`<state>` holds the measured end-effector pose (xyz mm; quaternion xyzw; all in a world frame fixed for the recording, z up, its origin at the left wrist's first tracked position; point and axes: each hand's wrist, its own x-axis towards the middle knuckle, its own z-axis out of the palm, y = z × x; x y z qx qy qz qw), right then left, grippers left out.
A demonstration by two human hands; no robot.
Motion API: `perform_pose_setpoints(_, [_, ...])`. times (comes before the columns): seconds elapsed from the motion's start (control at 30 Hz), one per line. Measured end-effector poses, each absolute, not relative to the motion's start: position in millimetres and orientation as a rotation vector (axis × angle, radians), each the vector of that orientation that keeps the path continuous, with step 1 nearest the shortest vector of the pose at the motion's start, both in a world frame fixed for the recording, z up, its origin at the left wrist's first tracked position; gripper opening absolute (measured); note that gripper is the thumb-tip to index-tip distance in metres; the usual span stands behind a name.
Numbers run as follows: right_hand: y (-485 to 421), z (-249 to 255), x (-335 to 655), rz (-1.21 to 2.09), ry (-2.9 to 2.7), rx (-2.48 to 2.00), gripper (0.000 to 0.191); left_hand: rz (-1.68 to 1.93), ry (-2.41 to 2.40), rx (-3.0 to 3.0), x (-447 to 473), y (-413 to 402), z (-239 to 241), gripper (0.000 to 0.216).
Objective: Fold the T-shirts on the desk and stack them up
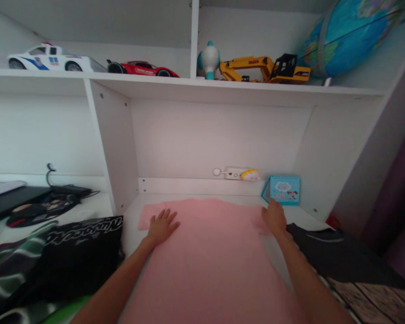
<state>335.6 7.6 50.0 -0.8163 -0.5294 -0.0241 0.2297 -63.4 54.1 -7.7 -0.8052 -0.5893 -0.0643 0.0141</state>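
Observation:
A pink T-shirt (209,256) lies spread on the white desk, its two short sleeves pointing left and right at the far end. Flat on the shirt near its left sleeve rests my left hand (163,226), fingers spread. At the opposite sleeve, my right hand (275,217) has its fingers curled round the fabric's edge; part of that sleeve is hidden beneath the hand. The sleeve under my right hand looks bunched, while the body of the shirt is mostly smooth. Its lower end runs out of view at the bottom.
Folded dark clothes (84,252) lie at left, and a black garment (337,252) at right. A blue desk calendar (285,190) stands behind my right hand, beside a power strip (234,173). Above, a shelf (138,83) carries toy cars, a yellow excavator (266,68) and a globe (351,36).

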Motion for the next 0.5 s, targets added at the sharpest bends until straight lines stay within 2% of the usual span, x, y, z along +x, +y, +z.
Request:
perform_pose_setpoints(0.1, [11.9, 24.3, 310.5, -0.117, -1.605, -2.210, 0.052, -0.228, -1.826, -2.499, -63.5, 56.2, -10.2, 0.057])
perform_pose_setpoints(0.3, [21.2, -27.1, 256.0, 0.060, -1.963, -2.159, 0.065, -0.178, -1.838, -2.497, -64.1, 54.4, -9.6, 0.059])
perform_pose_setpoints(0.5, [27.1, -18.8, 274.0, 0.096, -2.069, -2.163, 0.060, -0.089, -1.868, -2.499, -57.1, 46.3, -6.0, 0.065])
